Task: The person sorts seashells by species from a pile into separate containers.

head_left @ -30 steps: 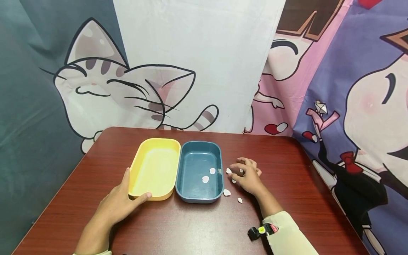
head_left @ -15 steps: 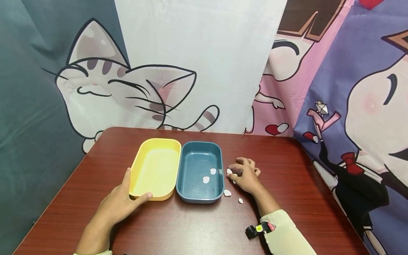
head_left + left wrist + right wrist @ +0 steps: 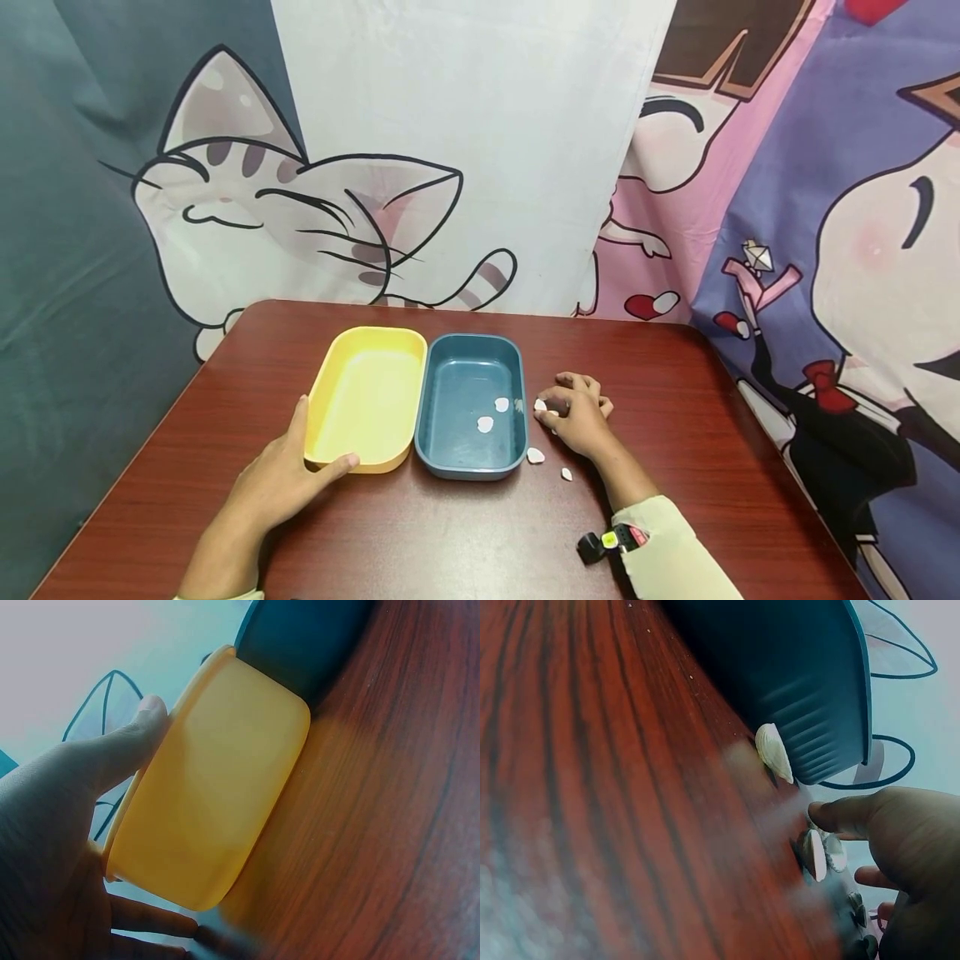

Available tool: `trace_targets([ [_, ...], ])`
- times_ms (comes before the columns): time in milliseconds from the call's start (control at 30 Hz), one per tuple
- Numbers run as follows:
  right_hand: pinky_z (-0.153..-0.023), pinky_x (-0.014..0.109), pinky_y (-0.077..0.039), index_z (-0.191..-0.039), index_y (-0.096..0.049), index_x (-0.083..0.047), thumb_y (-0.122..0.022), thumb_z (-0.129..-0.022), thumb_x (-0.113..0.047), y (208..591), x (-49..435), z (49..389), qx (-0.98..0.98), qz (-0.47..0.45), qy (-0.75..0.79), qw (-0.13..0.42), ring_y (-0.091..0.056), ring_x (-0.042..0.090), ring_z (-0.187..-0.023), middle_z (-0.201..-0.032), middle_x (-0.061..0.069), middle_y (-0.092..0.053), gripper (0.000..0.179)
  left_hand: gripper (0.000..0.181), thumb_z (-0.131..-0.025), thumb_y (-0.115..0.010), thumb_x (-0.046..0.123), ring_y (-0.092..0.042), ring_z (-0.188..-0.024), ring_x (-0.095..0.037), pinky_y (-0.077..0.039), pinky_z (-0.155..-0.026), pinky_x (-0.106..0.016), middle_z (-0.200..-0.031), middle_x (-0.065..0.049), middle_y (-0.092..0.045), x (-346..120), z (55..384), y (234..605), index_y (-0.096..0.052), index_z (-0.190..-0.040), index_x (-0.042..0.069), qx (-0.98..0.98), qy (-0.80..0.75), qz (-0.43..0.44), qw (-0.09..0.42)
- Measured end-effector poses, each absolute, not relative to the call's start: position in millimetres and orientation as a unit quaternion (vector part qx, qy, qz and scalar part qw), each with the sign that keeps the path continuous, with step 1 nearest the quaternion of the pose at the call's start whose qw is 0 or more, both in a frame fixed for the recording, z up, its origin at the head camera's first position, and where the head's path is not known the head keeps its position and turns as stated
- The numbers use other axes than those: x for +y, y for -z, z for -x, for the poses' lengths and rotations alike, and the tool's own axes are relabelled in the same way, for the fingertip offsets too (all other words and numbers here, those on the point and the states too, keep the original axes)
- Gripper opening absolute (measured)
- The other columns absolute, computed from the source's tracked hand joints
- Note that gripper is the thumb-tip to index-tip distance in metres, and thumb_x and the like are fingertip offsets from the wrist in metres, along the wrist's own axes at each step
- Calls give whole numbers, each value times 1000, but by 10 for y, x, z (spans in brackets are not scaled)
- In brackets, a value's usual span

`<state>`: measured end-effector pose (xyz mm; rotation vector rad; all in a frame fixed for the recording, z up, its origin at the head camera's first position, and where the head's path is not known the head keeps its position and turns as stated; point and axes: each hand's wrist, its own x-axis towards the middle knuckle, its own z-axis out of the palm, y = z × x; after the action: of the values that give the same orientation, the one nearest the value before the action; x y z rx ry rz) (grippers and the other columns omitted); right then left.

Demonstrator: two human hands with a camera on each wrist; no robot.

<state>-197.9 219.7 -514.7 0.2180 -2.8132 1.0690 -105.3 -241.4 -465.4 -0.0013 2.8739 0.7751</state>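
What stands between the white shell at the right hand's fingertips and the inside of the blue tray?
Only the right wall of the blue tray, so the white shell at the right hand would need lifting over it. I see nothing else in between; another shell lies off to the side, lower in the head view.

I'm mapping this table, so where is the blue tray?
In the head view, the blue tray stands near the middle, immediately right of the yellow tray and left of the right hand.

The head view is bright, pale glare whitening the table [image 3: 465, 537], while both wrist views look dimmer
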Motion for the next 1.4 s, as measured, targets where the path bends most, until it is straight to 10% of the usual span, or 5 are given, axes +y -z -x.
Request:
trace_targets([
  [1400, -107, 70, -19, -106, -81, -5, -88, -92, -17, 4753, 1967, 1876, -888, 18, -431, 160, -39, 41, -149, -146, 19, -62, 19, 140, -90, -64, 86, -53, -145, -59, -50, -96, -76, -168, -39, -38, -2407, 1044, 4649, 11, -174, 2, 962, -260, -1, 81],
])
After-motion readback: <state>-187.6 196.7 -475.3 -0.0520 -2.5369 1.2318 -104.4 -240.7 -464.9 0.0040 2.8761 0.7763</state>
